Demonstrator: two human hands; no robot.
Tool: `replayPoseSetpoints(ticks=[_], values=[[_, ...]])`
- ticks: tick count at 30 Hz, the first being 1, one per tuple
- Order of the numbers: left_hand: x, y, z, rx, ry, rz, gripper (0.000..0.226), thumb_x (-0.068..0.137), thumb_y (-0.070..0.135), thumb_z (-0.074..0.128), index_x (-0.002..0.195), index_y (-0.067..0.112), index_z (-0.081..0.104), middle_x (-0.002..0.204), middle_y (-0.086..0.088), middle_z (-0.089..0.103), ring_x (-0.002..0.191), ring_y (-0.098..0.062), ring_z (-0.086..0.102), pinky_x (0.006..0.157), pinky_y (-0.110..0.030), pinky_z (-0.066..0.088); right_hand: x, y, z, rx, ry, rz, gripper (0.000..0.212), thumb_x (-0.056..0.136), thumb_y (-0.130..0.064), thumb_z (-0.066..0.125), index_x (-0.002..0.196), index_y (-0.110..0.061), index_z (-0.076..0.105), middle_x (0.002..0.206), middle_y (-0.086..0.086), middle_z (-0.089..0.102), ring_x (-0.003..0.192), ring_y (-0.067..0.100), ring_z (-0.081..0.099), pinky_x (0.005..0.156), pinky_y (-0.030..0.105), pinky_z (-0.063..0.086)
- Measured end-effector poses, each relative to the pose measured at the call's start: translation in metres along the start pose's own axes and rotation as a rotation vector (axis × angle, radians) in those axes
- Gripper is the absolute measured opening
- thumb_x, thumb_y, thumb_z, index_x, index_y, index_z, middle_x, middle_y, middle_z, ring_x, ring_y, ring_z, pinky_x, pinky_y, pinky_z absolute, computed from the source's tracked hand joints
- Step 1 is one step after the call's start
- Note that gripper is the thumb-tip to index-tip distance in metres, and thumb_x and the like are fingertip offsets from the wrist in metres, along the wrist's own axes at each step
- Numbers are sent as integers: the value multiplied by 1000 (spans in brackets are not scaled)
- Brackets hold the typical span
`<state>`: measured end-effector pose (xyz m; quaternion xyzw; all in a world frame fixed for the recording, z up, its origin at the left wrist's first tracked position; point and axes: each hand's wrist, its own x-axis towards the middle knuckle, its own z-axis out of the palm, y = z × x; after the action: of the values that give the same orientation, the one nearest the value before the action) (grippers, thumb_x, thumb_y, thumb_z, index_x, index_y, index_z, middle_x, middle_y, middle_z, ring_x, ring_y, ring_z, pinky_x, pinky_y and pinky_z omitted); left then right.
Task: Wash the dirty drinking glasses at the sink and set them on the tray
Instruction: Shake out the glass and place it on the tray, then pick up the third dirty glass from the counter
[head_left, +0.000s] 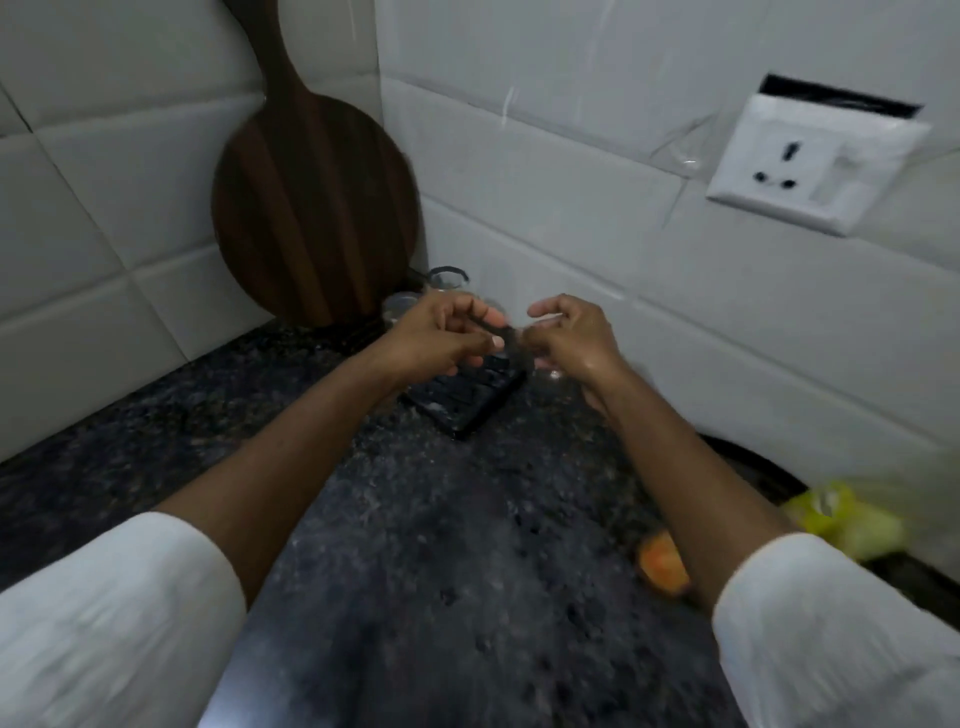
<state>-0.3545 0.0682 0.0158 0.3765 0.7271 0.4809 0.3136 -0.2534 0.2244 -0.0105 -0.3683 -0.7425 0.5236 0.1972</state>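
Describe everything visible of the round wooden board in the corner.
The wooden board is a dark brown round paddle with lengthwise grain stripes and a narrow handle running up out of the picture. It stands on edge on the dark speckled counter, leaning back against the white tiled wall in the corner. Clear glasses stand close by its lower right edge; contact cannot be told. Neither hand touches it.

Two bare forearms extend from white short sleeves. The left sleeve (104, 618) ends at the elbow, at 7 o'clock in the view; the right sleeve (836, 634) at 5 o'clock. The fabric is plain and unmarked. Both hands are ungloved; wrists carry no visible items.
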Motion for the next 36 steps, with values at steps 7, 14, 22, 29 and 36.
replayPoseSetpoints(ticks=[7, 14, 22, 29, 36], values=[[-72, 65, 107, -30, -116, 72, 15, 90, 11, 68, 96, 24, 66, 81, 2, 72, 65, -7, 65, 56, -21, 45, -141, 7, -124, -43, -12, 1, 18, 76, -19, 77, 92, -16, 70, 85, 8, 73, 74, 16, 70, 69, 34, 59], [-144, 100, 204, -62, -256, 105, 13, 90, 10, 69, 100, 18, 66, 90, -6, 74, 68, -10, 67, 56, -21, 49, -263, 54, -219, -82, 154, 27, 16, 76, -16, 77, 90, -14, 69, 77, 5, 68, 68, 14, 65, 60, 30, 54], [-159, 82, 246, -17, -296, 42, 21, 91, 17, 69, 111, 14, 67, 103, -10, 75, 77, -15, 66, 74, -36, 47, -294, 150, -218, -125, 476, 201, 66, 57, -27, 89, 108, -15, 50, 104, 8, 59, 93, 25, 60, 76, 40, 53], [-125, 65, 248, -22, -320, 47, 21, 89, 18, 71, 110, 18, 68, 104, -10, 75, 75, -11, 67, 69, -32, 50, -262, 184, -171, -117, 526, 182, 88, 50, -39, 93, 123, -15, 49, 117, 0, 55, 105, 20, 53, 78, 34, 48], [-95, 54, 263, -61, -349, 22, 17, 94, 25, 65, 110, 18, 68, 101, -5, 75, 78, -13, 65, 70, -30, 48, -277, 192, -175, -67, 771, 144, 62, 55, -35, 89, 106, -13, 63, 98, 2, 68, 91, 20, 64, 77, 35, 54]])
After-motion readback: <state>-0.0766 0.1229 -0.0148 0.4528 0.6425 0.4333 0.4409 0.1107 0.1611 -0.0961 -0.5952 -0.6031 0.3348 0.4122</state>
